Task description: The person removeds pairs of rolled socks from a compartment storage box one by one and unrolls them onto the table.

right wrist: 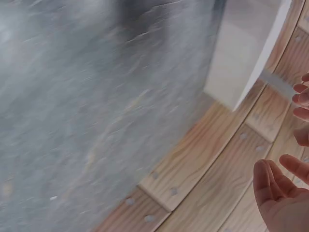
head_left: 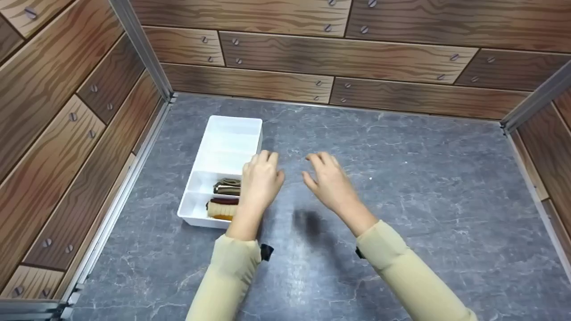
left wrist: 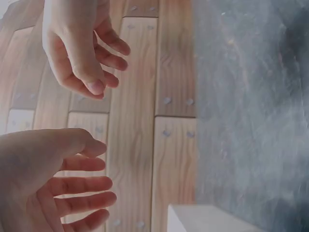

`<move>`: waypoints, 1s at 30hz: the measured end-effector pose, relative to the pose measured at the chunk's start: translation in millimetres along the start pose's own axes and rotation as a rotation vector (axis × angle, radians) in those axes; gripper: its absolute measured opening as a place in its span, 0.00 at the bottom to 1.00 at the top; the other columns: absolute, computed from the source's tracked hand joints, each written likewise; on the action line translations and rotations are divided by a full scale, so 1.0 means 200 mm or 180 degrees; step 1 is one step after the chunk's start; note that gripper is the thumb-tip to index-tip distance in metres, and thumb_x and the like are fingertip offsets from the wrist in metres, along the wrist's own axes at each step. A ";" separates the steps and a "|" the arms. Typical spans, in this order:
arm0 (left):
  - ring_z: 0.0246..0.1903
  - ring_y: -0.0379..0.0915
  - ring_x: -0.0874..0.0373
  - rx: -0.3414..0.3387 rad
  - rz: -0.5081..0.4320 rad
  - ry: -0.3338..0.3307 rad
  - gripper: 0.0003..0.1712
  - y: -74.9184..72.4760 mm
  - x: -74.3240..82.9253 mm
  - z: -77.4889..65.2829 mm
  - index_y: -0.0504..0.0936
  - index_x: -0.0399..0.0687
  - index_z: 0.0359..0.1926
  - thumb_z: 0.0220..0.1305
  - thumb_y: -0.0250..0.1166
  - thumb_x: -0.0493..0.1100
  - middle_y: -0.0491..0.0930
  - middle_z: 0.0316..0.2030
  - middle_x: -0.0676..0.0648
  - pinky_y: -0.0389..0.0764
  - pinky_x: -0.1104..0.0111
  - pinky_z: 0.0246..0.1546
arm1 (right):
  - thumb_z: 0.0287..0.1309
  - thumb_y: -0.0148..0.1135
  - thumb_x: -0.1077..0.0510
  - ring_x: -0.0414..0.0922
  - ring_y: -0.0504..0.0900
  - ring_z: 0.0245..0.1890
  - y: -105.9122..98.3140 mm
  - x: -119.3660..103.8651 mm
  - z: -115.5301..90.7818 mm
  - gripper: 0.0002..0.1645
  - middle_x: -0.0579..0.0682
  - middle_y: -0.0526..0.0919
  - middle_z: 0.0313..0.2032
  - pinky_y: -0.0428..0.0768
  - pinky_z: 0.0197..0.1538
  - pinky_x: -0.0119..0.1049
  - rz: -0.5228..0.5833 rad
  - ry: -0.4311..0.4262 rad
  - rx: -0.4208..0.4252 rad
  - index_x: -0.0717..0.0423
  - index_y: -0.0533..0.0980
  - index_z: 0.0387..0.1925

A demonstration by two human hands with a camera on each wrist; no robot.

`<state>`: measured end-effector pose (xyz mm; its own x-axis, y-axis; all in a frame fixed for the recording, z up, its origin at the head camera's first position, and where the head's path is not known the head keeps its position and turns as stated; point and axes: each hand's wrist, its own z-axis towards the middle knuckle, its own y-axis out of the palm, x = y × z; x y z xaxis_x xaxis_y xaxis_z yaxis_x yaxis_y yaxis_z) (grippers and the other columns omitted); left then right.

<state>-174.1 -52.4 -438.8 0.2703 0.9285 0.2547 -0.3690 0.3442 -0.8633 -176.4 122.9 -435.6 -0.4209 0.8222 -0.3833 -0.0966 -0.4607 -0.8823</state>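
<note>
My left hand [head_left: 261, 180] hovers by the right side of a long white divided box [head_left: 189, 196], covering part of it in the head view. Its fingers are loosely bent with nothing between them, as the left wrist view also shows. To its right, my right hand [head_left: 332, 183] hangs over the grey surface, fingers relaxed and holding nothing. Inside the box, a dark olive folded item [head_left: 227, 182] lies in the middle compartment. The nearest compartment holds a beige ribbed roll [head_left: 221, 209] with dark red and orange-yellow pieces beside it. My left hand and wrist hide part of these.
The box's large far compartment [head_left: 227, 145] shows bare white. A grey marbled surface [head_left: 424, 214] spreads under everything. Wood-patterned panels [head_left: 348, 58] enclose it at the back and sides, with metal rails [head_left: 147, 53] at the corners.
</note>
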 end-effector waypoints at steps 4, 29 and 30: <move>0.36 0.75 0.46 0.0086 0.0007 -0.0114 0.17 -0.06 -0.04 -0.04 0.80 0.39 0.44 0.53 0.68 0.40 0.78 0.37 0.43 0.76 0.56 0.32 | 0.64 0.58 0.54 0.51 0.74 0.48 0.01 -0.09 0.02 0.21 0.55 0.74 0.48 0.78 0.48 0.42 -0.0014 -0.0238 0.0018 0.60 0.73 0.55; 0.44 0.74 0.41 0.0113 0.0087 -0.1115 0.19 -0.27 -0.43 -0.28 0.80 0.40 0.50 0.58 0.65 0.44 0.80 0.46 0.39 0.72 0.49 0.45 | 0.61 0.59 0.51 0.49 0.77 0.39 0.25 -0.51 0.14 0.20 0.55 0.77 0.43 0.79 0.43 0.41 -0.0218 -0.1302 -0.0014 0.60 0.75 0.50; 0.44 0.74 0.41 0.0099 0.0079 -0.1139 0.19 -0.26 -0.46 -0.29 0.80 0.40 0.50 0.58 0.66 0.44 0.80 0.46 0.39 0.72 0.49 0.46 | 0.61 0.59 0.51 0.49 0.77 0.39 0.27 -0.53 0.14 0.19 0.54 0.77 0.42 0.79 0.42 0.41 -0.0241 -0.1316 -0.0045 0.59 0.75 0.49</move>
<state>-127.0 -163.8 -442.0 -0.0655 0.9247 0.3750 -0.4001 0.3200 -0.8588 -162.0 2.4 -434.7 -0.7399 0.6488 -0.1777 -0.1301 -0.3971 -0.9085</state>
